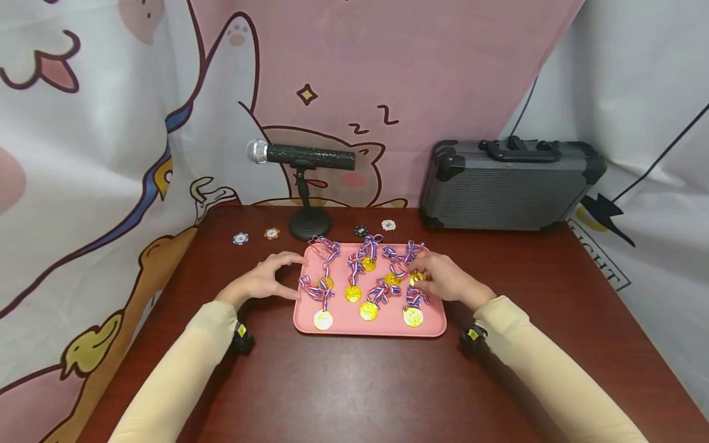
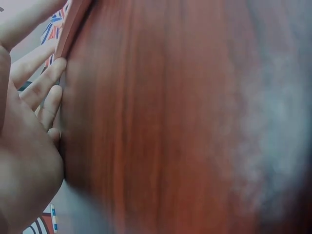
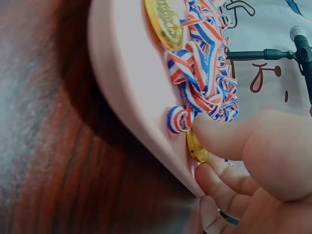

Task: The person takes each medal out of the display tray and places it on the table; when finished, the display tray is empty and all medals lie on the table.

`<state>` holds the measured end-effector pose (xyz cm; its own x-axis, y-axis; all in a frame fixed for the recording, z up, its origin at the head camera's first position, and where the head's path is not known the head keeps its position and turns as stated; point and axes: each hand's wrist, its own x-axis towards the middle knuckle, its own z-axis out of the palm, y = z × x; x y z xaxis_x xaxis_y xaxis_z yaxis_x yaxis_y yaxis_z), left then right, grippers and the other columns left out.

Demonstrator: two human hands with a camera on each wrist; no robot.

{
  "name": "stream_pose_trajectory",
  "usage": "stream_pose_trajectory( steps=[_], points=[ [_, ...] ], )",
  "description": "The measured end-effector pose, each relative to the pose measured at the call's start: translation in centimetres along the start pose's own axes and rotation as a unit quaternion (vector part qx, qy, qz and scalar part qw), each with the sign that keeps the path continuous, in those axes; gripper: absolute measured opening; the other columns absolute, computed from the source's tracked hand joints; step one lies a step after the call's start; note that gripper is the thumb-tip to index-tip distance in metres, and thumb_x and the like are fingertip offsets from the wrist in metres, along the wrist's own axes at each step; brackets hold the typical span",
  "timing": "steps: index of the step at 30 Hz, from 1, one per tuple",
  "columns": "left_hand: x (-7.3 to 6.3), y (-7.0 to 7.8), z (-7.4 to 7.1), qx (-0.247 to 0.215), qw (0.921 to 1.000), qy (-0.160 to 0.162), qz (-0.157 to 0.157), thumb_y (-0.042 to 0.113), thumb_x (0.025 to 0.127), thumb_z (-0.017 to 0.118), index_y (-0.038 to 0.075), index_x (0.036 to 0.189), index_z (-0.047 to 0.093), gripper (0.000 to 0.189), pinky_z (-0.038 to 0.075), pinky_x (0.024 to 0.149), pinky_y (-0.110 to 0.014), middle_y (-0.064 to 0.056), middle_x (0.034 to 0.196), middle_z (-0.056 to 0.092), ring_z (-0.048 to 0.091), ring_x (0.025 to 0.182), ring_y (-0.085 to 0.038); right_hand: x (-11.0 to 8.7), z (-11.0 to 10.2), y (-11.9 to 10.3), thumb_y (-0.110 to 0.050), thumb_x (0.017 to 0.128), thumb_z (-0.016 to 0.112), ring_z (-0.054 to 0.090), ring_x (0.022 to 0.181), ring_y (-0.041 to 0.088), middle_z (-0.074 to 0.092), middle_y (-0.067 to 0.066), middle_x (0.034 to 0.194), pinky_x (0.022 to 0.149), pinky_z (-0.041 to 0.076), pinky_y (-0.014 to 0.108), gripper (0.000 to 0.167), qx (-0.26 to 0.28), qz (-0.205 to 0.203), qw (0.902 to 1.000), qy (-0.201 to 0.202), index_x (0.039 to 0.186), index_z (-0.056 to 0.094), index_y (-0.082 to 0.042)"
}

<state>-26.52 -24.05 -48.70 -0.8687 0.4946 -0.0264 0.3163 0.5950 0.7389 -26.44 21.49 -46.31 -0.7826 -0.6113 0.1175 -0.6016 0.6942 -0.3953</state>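
Observation:
A pink tray on the table carries several gold medals with red, white and blue striped ribbons, among them a medal at the front left. My left hand is at the tray's left edge, fingers and thumb spread, fingertips right at the rim. Over the tray's right side, my right hand pinches a gold medal between thumb and fingertips. Its bunched ribbon lies beside the thumb. Another medal lies just in front of that hand.
A black microphone on a stand rises behind the tray. Poker chips, including a blue-and-white chip and a black chip, lie along the back of the table. A grey case stands at the back right. Printed cloth hangs around.

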Motion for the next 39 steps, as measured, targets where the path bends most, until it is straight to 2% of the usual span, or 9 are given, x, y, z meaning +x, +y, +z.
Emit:
stream_pose_trajectory(
  steps=[7,12,16,20,23,26,28,33,39],
  points=[
    [-0.1,0.1,0.1,-0.004,1.0000,-0.004,-0.002,0.036,0.074,0.097,0.023,0.144,0.062,0.079,0.018,0.112,-0.071,-0.004,0.151,0.054,0.040,0.138,-0.034,-0.1,-0.6,0.0,0.000,0.085,0.085,0.057,0.080,0.019,0.066,0.002,0.088,0.071,0.048,0.036,0.021,0.023,0.023,0.9995,0.003,0.101,0.078,-0.012],
    [0.0,0.0,0.0,-0.003,0.9999,0.004,0.011,0.034,0.075,0.096,0.022,0.143,0.063,0.077,0.014,0.111,-0.074,-0.006,0.152,0.053,0.035,0.141,-0.037,-0.4,-2.3,0.8,0.002,0.089,0.080,0.064,0.085,0.024,0.068,0.006,0.091,0.075,0.051,0.039,0.020,0.065,0.059,0.9952,0.044,0.106,0.074,-0.006],
    [0.1,-0.1,-0.1,-0.001,0.9999,0.001,0.011,0.035,0.075,0.096,0.023,0.143,0.063,0.076,0.014,0.112,-0.074,-0.006,0.153,0.052,0.035,0.142,-0.037,-0.7,-4.3,2.0,0.001,0.094,0.076,0.069,0.090,0.028,0.072,0.014,0.100,0.074,0.055,0.033,0.024,0.113,0.107,0.9840,0.086,0.116,0.069,-0.001],
    [0.0,-0.2,0.0,0.001,1.0000,-0.002,0.007,0.037,0.075,0.096,0.023,0.143,0.063,0.077,0.012,0.112,-0.076,-0.006,0.154,0.051,0.034,0.143,-0.037,-0.9,-6.3,3.1,-0.002,0.098,0.073,0.068,0.087,0.028,0.070,0.020,0.103,0.068,0.054,0.025,0.030,0.155,0.146,0.9677,0.135,0.126,0.063,0.002],
    [0.0,-0.3,0.1,0.001,1.0000,-0.002,0.006,0.037,0.075,0.096,0.024,0.143,0.063,0.077,0.011,0.112,-0.076,-0.005,0.154,0.052,0.034,0.143,-0.037,-1.0,-7.1,3.9,-0.004,0.099,0.072,0.066,0.085,0.025,0.069,0.021,0.104,0.064,0.051,0.021,0.033,0.160,0.167,0.9556,0.182,0.130,0.061,0.002],
    [0.0,-0.3,0.2,-0.002,1.0000,-0.002,0.008,0.037,0.075,0.096,0.025,0.143,0.063,0.077,0.013,0.112,-0.074,-0.005,0.153,0.052,0.035,0.142,-0.037,-1.1,-6.8,4.9,-0.005,0.100,0.072,0.066,0.084,0.022,0.071,0.021,0.104,0.065,0.050,0.018,0.030,0.154,0.178,0.9492,0.209,0.128,0.063,0.001],
    [0.1,-0.4,0.2,-0.003,0.9999,-0.002,0.010,0.037,0.075,0.096,0.024,0.142,0.063,0.076,0.014,0.112,-0.073,-0.005,0.152,0.053,0.036,0.141,-0.037,-1.2,-5.9,5.7,-0.005,0.099,0.073,0.066,0.085,0.022,0.072,0.021,0.104,0.065,0.050,0.017,0.026,0.146,0.180,0.9518,0.201,0.123,0.066,0.001],
    [0.1,-0.4,0.2,-0.002,0.9999,0.000,0.015,0.036,0.075,0.096,0.024,0.142,0.063,0.076,0.015,0.112,-0.072,-0.004,0.152,0.053,0.036,0.141,-0.037,-1.7,-2.9,7.2,-0.001,0.094,0.078,0.071,0.085,0.027,0.074,0.023,0.102,0.066,0.050,0.020,0.022,0.122,0.173,0.9668,0.144,0.114,0.071,0.003],
    [0.1,-0.4,0.2,-0.003,0.9999,0.000,0.010,0.036,0.075,0.096,0.025,0.142,0.063,0.076,0.012,0.112,-0.074,-0.003,0.154,0.052,0.035,0.141,-0.037,-1.8,-1.3,7.7,-0.002,0.091,0.080,0.073,0.087,0.033,0.076,0.021,0.101,0.073,0.054,0.030,0.024,0.100,0.177,0.9710,0.126,0.112,0.071,0.003]
  ],
)
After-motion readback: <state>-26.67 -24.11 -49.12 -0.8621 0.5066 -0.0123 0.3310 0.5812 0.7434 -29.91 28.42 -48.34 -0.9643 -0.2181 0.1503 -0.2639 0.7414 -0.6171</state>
